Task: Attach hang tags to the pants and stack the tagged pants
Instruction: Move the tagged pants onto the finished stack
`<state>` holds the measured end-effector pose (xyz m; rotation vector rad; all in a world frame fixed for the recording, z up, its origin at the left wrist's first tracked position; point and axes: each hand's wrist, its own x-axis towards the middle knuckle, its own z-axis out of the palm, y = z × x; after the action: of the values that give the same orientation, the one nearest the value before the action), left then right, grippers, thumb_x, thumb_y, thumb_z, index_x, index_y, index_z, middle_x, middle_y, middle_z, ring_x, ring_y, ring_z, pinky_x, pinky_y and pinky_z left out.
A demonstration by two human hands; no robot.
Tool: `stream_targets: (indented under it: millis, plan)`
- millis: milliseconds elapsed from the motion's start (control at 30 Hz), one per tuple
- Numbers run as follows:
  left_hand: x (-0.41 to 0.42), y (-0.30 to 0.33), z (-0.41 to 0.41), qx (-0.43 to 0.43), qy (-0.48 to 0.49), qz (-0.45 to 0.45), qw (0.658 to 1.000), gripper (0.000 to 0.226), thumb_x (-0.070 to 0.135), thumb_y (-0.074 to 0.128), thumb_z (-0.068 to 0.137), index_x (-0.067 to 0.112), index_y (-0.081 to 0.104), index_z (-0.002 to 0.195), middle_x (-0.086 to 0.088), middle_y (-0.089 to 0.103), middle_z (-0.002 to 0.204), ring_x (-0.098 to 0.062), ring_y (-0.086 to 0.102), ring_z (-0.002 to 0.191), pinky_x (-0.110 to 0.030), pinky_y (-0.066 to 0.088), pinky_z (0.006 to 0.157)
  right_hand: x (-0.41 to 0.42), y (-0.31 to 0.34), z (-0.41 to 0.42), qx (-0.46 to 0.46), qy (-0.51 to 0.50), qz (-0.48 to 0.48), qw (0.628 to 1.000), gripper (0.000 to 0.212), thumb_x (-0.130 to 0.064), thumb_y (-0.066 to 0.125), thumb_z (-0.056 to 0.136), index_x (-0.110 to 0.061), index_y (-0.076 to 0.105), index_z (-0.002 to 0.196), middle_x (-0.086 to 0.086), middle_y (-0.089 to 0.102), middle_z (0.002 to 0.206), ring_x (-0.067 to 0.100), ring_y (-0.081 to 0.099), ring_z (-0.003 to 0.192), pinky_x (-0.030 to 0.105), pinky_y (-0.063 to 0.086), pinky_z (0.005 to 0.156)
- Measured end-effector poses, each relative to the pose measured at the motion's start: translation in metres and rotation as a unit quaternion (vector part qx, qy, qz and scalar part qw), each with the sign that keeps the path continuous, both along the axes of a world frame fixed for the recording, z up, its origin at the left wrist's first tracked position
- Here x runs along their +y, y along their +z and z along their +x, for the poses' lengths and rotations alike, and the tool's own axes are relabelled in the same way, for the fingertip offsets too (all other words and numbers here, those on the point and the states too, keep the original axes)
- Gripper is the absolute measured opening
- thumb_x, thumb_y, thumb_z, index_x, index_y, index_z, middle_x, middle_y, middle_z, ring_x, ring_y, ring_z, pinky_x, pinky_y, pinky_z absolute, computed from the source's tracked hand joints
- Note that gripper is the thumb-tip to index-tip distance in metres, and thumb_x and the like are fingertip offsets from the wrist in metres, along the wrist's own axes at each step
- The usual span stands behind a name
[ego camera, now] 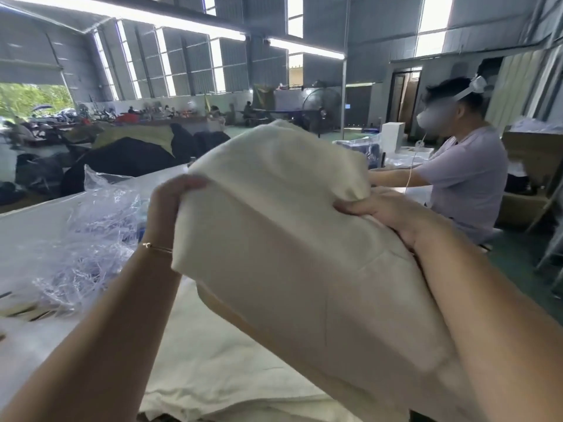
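Presently both hands, left point(170, 205) and right point(377, 211), grip folded cream pants point(289, 239) above the counter point(27, 233); clear plastic bags point(91, 220) lie left of the pants.

Two hands: left hand point(175, 202), right hand point(380, 213). One folded bundle of pants point(292, 239) held up. One plastic heap point(91, 220) at the table's point(27, 226) left edge.
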<state>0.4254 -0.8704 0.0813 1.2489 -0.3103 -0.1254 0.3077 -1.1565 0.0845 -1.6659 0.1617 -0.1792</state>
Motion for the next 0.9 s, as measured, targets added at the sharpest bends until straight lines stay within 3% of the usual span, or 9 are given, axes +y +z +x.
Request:
stream_targets:
  millis: [133,200,267,367,467,567,700,800,900]
  plan:
    - [0.064,-0.100,0.036,0.056,0.115,0.117,0.985,0.026,0.005,0.062,0.077,0.014,0.075,0.098,-0.008,0.074,0.085,-0.027,0.067,0.081,-0.027,0.057,0.067,0.046,-0.073,0.084,0.086,-0.023,-0.299,0.950,0.037,-0.043,0.068,0.085,-0.017,0.061,0.109,-0.004,0.068,0.103,0.013,0.065,0.086,0.028,0.052,0.073]
    - [0.108,-0.165,0.051,0.124,0.189,0.332,0.916,0.044,0.003,0.070,0.077,0.005,0.065,0.121,-0.019,0.068,0.113,-0.034,0.061,0.106,-0.036,0.053,0.088,0.067,-0.121,0.104,0.132,-0.014,-0.413,0.901,0.054,-0.055,0.060,0.084,-0.022,0.052,0.126,-0.002,0.058,0.125,0.021,0.056,0.114,0.038,0.043,0.099]
    - [0.140,-0.220,0.052,0.169,0.186,0.529,0.810,0.044,0.009,0.067,0.085,0.005,0.058,0.128,-0.023,0.059,0.128,-0.035,0.057,0.114,-0.036,0.047,0.092,0.087,-0.168,0.109,0.149,0.041,-0.443,0.883,0.057,-0.056,0.061,0.083,-0.026,0.050,0.131,-0.002,0.052,0.137,0.024,0.046,0.127,0.039,0.036,0.107]
    - [0.142,-0.260,0.041,0.162,0.143,0.619,0.755,0.018,0.028,0.066,0.086,0.017,0.062,0.099,-0.017,0.061,0.124,-0.033,0.057,0.111,-0.029,0.042,0.079,0.119,-0.229,0.097,0.158,0.168,-0.501,0.834,0.067,-0.065,0.063,0.078,-0.030,0.047,0.133,-0.003,0.044,0.142,0.020,0.036,0.135,0.035,0.030,0.109]
    - [0.129,-0.271,0.043,0.150,0.191,0.659,0.712,0.062,0.054,0.068,0.077,0.015,0.058,0.124,-0.014,0.053,0.133,-0.035,0.051,0.120,-0.036,0.044,0.096,0.144,-0.270,0.077,0.132,0.249,-0.589,0.757,0.103,-0.081,0.054,0.067,-0.028,0.022,0.149,0.006,0.017,0.157,0.021,0.008,0.147,0.049,0.003,0.118]
    - [0.120,-0.274,0.044,0.169,0.192,0.634,0.730,0.072,0.063,0.071,0.071,0.016,0.057,0.124,-0.010,0.057,0.129,-0.030,0.055,0.118,-0.034,0.045,0.089,0.154,-0.286,0.070,0.103,0.258,-0.614,0.738,0.122,-0.088,0.052,0.057,-0.030,0.003,0.153,0.009,-0.005,0.161,0.023,-0.011,0.148,0.053,-0.012,0.115]
    - [0.101,-0.247,0.055,0.067,0.151,0.626,0.762,0.049,0.043,0.069,0.082,0.005,0.064,0.113,-0.018,0.065,0.118,-0.031,0.059,0.111,-0.032,0.042,0.081,0.162,-0.285,0.067,0.050,0.262,-0.651,0.711,0.113,-0.075,0.060,0.063,-0.035,0.001,0.151,0.007,-0.005,0.161,0.023,-0.010,0.148,0.054,-0.015,0.112]
    - [0.100,-0.204,0.067,-0.005,0.260,0.477,0.839,0.044,0.044,0.060,0.067,0.005,0.072,0.085,-0.012,0.071,0.080,-0.025,0.064,0.081,-0.033,0.045,0.067,0.164,-0.270,0.075,0.005,0.202,-0.646,0.736,0.102,-0.067,0.054,0.070,-0.041,-0.003,0.150,0.001,-0.003,0.161,0.018,-0.006,0.148,0.052,-0.016,0.112]
    - [0.116,-0.183,0.080,-0.012,0.310,0.405,0.860,0.025,0.040,0.066,0.067,0.015,0.069,0.072,-0.001,0.061,0.061,-0.018,0.054,0.064,-0.030,0.040,0.055,0.166,-0.254,0.091,0.005,0.159,-0.620,0.768,0.096,-0.067,0.049,0.073,-0.043,-0.003,0.150,-0.005,-0.004,0.161,0.016,-0.004,0.147,0.049,-0.011,0.114]
